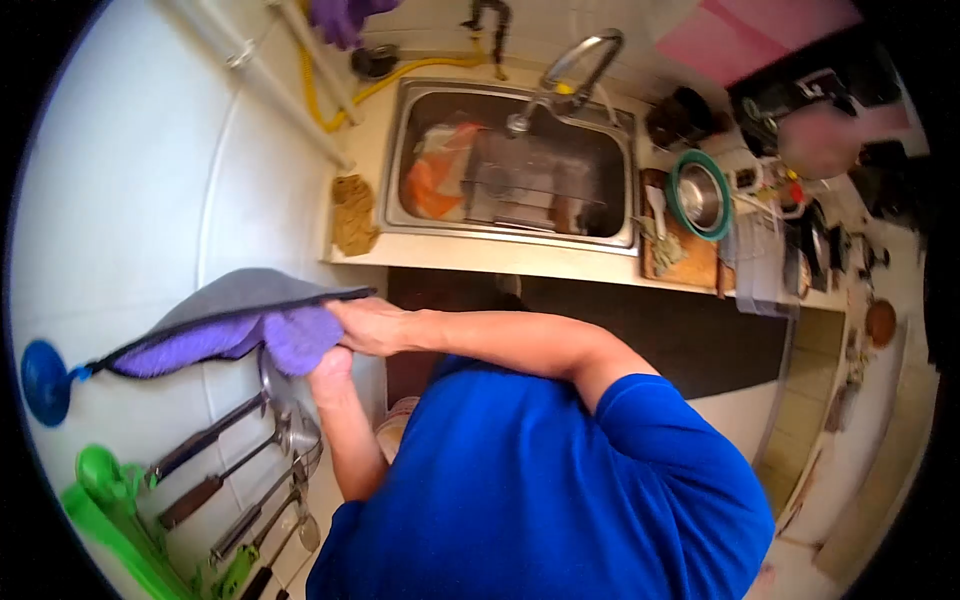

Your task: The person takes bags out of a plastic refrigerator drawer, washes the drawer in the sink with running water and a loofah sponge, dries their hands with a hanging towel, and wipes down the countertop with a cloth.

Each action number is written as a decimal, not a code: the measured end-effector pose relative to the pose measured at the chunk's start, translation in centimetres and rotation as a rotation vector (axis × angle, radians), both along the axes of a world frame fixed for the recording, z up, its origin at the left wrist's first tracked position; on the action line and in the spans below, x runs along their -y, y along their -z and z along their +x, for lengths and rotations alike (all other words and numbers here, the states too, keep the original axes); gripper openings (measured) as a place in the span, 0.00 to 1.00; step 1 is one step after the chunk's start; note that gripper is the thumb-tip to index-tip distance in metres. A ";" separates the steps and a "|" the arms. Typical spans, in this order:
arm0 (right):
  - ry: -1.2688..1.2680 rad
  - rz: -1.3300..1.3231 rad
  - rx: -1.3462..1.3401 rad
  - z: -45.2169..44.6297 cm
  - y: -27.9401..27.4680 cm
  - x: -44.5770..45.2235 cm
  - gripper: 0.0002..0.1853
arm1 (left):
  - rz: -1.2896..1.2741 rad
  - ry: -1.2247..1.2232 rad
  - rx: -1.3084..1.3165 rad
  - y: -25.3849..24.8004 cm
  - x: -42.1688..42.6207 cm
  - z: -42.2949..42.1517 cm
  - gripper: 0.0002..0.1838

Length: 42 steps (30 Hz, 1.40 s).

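A hand towel (230, 310), grey on one face and fluffy purple on the other with a dark trim, hangs from a blue wall hook (46, 383) by a corner loop. Its free end is drawn out toward me. My right hand (370, 326) reaches across my body and is closed on the towel's edge, its fingertips partly behind the cloth. My left hand (332, 368) comes up from below against the purple side. Its fingers are hidden in the folds, so whether they are closed does not show.
Kitchen tools (235, 460) hang on the left wall below the towel, near a green holder (110, 510). Ahead is a steel sink (390, 215) with a tap (590, 60) and a clear container inside. A brown cloth (353, 215), cutting board (693, 262) and green-rimmed bowl (722, 205) lie on the counter.
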State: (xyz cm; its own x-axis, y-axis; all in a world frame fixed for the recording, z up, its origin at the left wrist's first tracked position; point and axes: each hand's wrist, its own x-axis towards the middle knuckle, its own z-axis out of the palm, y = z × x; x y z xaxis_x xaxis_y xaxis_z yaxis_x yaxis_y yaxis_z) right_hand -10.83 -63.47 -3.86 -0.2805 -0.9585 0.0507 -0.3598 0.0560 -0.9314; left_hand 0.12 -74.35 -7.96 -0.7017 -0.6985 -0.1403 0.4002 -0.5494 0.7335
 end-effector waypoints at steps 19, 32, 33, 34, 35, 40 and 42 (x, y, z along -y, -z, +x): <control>1.174 0.818 -0.378 -15.3 16.1 -50.1 0.13 | 0.410 -0.404 0.733 9.4 -2.2 3.2 0.26; 1.453 0.689 -0.030 -20.1 14.3 -61.1 0.09 | 0.192 0.354 0.928 8.5 -7.6 -8.8 0.23; 1.540 0.629 0.051 -19.7 12.6 -60.9 0.05 | 0.198 0.367 0.924 8.1 -7.5 -9.5 0.23; 1.551 0.637 0.041 -18.9 11.6 -61.0 0.05 | 0.168 0.363 0.928 7.7 -7.5 -10.1 0.23; 1.633 0.556 0.121 -17.8 10.6 -61.0 0.06 | 0.137 0.363 0.932 7.7 -7.5 -10.6 0.23; 1.827 -0.260 1.139 -14.7 8.5 -58.9 0.12 | 0.178 0.490 0.935 10.6 -7.0 -11.0 0.22; 1.705 -0.391 1.207 -13.8 7.5 -57.6 0.17 | 0.182 0.562 0.964 10.6 -7.2 -11.3 0.22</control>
